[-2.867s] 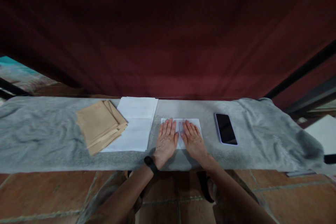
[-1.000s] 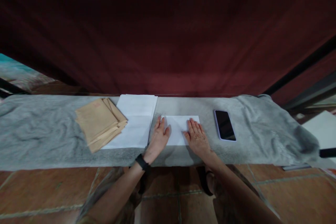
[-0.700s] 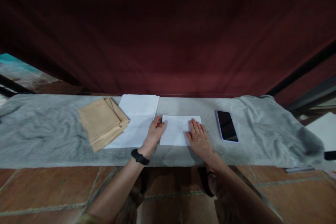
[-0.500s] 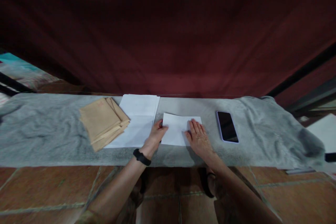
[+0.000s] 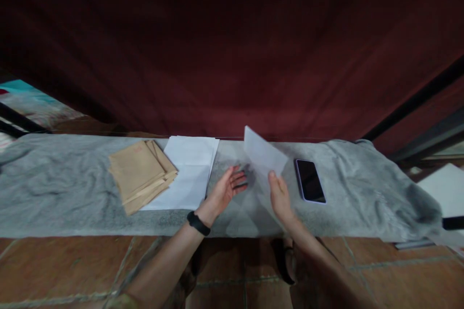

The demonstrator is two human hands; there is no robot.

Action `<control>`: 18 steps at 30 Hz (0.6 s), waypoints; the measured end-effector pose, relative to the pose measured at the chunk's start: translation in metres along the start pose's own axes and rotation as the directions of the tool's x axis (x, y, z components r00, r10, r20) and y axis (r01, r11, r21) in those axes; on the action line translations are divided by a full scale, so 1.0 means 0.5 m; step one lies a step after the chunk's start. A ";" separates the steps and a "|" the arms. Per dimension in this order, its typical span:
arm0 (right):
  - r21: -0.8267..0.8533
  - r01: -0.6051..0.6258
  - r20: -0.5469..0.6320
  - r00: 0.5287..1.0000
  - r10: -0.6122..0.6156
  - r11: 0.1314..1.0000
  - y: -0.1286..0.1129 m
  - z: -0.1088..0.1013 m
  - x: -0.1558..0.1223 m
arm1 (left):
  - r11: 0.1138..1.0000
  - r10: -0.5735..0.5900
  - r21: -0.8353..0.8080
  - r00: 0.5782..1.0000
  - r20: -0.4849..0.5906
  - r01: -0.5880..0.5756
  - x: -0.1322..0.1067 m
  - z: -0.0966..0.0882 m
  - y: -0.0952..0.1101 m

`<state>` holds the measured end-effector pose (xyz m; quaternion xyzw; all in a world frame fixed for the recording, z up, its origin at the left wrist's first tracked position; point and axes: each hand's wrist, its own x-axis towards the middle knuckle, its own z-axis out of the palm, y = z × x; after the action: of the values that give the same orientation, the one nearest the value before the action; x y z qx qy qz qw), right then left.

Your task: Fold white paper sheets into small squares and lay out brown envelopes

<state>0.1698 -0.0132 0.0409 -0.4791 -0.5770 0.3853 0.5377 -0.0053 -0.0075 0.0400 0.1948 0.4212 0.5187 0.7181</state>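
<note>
My right hand holds a folded white sheet of paper by its lower edge and has it tilted up off the grey cloth. Beside it, my left hand hovers palm-up with the fingers spread and nothing in it, just left of the raised sheet. A black band sits on my left wrist.
A stack of white paper lies left of my hands, with several brown envelopes partly on top of it. A dark phone lies face-up to the right. A dark red curtain hangs behind; tiled floor lies below.
The folded sheet lay flat under both hands. My left hand lifted its left edge, then let go, and my right hand now holds it raised off the cloth.
</note>
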 end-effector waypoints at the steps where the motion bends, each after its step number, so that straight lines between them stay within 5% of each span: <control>1: 0.122 -0.061 -0.083 0.994 0.071 0.991 -0.003 -0.001 0.007 | 1.000 -0.007 0.008 1.000 0.011 0.007 -0.002 0.003 -0.009; 5: 0.369 -0.140 -0.119 0.973 0.196 0.919 -0.003 0.015 0.012 | 0.998 -0.020 0.058 0.990 0.142 0.012 -0.004 0.012 -0.040; 11: 0.442 -0.241 -0.082 0.948 0.306 0.864 0.024 -0.016 0.019 | 0.969 0.150 0.196 0.989 0.004 -0.147 0.009 -0.023 -0.013; 15: 0.385 -0.396 -0.099 0.880 0.464 0.834 0.066 -0.080 0.034 | 0.892 0.204 0.411 0.979 0.009 -0.190 0.021 -0.065 0.022; 18: 0.180 -0.477 -0.030 0.872 0.489 0.860 0.099 -0.114 0.037 | 0.821 0.244 0.527 0.970 0.023 -0.219 0.026 -0.088 0.026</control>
<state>0.2337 0.0129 0.0053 -0.5755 -0.3838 0.5365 0.4834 -0.0470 0.0024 0.0192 0.4212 0.5362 0.4714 0.5594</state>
